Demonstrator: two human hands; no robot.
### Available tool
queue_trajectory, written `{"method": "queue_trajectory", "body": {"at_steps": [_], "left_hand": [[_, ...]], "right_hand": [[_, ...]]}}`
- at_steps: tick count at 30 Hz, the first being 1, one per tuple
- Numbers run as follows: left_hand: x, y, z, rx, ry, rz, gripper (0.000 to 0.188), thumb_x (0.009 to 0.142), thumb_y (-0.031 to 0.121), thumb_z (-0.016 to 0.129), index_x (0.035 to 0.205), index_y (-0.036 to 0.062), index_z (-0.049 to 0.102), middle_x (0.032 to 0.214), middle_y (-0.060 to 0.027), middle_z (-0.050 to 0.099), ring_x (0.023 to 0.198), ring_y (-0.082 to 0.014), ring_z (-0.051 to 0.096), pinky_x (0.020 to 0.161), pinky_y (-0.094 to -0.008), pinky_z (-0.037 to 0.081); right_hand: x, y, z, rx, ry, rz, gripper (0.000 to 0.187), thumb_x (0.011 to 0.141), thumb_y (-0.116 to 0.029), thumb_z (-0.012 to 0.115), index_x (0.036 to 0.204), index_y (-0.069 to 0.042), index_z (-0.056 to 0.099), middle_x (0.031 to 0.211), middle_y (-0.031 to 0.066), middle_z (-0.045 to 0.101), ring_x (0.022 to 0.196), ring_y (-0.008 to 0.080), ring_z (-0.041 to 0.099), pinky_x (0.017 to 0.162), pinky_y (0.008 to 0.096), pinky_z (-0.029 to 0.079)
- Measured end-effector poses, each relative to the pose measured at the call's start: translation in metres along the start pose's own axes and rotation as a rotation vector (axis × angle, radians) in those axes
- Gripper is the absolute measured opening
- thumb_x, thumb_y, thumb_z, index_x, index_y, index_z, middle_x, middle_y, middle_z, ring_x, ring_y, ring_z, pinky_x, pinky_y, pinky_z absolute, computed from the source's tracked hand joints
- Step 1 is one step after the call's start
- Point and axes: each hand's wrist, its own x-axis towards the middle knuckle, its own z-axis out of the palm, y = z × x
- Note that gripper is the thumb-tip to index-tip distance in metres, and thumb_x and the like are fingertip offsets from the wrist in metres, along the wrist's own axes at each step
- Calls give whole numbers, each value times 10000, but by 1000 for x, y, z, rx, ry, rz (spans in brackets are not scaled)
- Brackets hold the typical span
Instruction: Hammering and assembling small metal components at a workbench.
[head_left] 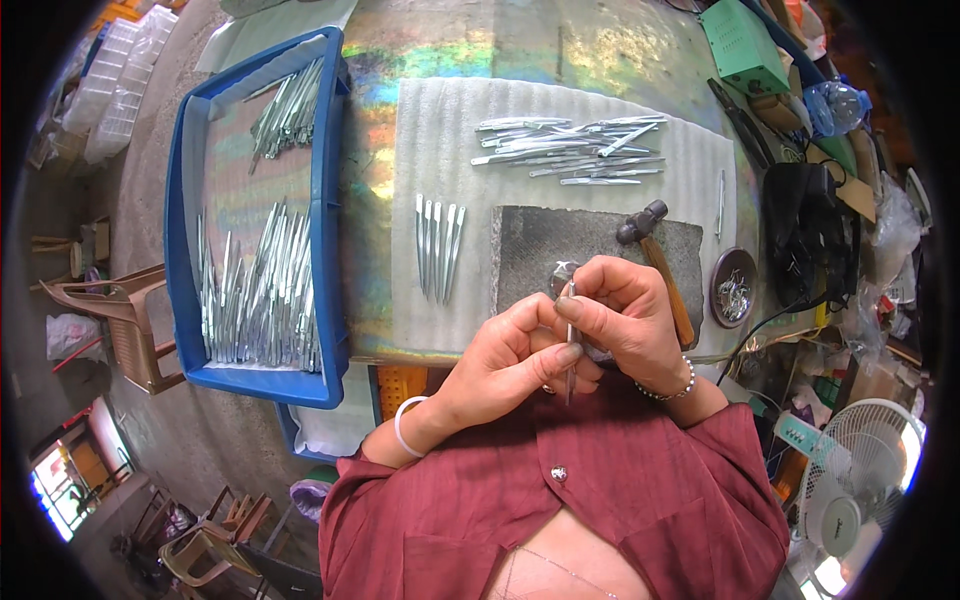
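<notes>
In front of my chest, both hands hold a slim silver metal strip point(571, 340) upright. My left hand point(510, 350) pinches its lower part between thumb and fingers. My right hand point(630, 310) grips it near the top end, where a small shiny tip point(565, 268) shows; what that tip is, I cannot make out. Just beyond my hands lies a dark stone-like slab point(545, 235), with a wooden-handled hammer point(655, 235) resting across its right side. Several similar strips point(437, 245) form a row to the left, and a loose pile of them point(575, 145) lies farther back.
A white foam sheet point(690, 160) covers the work area. On the left, a blue tray point(178, 220) holds many more strips. A round dish point(735, 287) of small metal parts sits at the right. Beyond are a green box point(742, 45), plastic bottle point(838, 105) and fan point(865, 460).
</notes>
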Motion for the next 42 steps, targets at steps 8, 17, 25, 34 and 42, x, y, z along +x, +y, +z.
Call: {"method": "queue_trajectory", "body": {"at_steps": [8, 17, 25, 34, 42], "left_hand": [[-2, -1, 0, -21, 26, 1, 128, 959, 112, 485, 1017, 12, 428, 888, -126, 657, 796, -165, 652, 663, -245, 519], [-7, 2, -8, -66, 65, -15, 122, 937, 80, 522, 1012, 16, 449, 851, -110, 651, 740, -162, 654, 653, -252, 525], [-27, 13, -29, -395, 329, 279, 225, 906, 114, 573, 1098, 15, 515, 846, -100, 633, 732, -189, 646, 651, -268, 524], [-37, 36, -35, 739, 804, 497, 141, 908, 99, 570, 971, -27, 579, 801, -46, 590, 712, -121, 582, 621, -236, 473], [7, 31, -79, 1579, 821, 423, 208, 796, 125, 677, 954, 5, 616, 787, -133, 608, 677, -279, 617, 608, -361, 486]], "right_hand": [[1, 1, 2, 12, -10, 31, 83, 867, -78, 637, 851, -20, 580, 725, -8, 600, 629, 19, 515, 525, 167, 384], [5, 1, 4, 23, -54, 59, 83, 897, -74, 592, 876, 3, 571, 743, 19, 596, 648, 37, 533, 546, 185, 434], [13, 2, 16, 24, -70, 22, 76, 872, -25, 579, 946, -5, 585, 717, 36, 615, 528, 32, 515, 455, 161, 397], [4, 5, 4, -414, -295, -72, 247, 874, -108, 589, 1079, 15, 525, 812, 83, 643, 747, 101, 601, 669, 263, 490], [-9, 5, -3, -569, -356, -97, 209, 881, -132, 582, 1048, -8, 564, 814, 88, 653, 699, 118, 641, 635, 260, 491]]}}
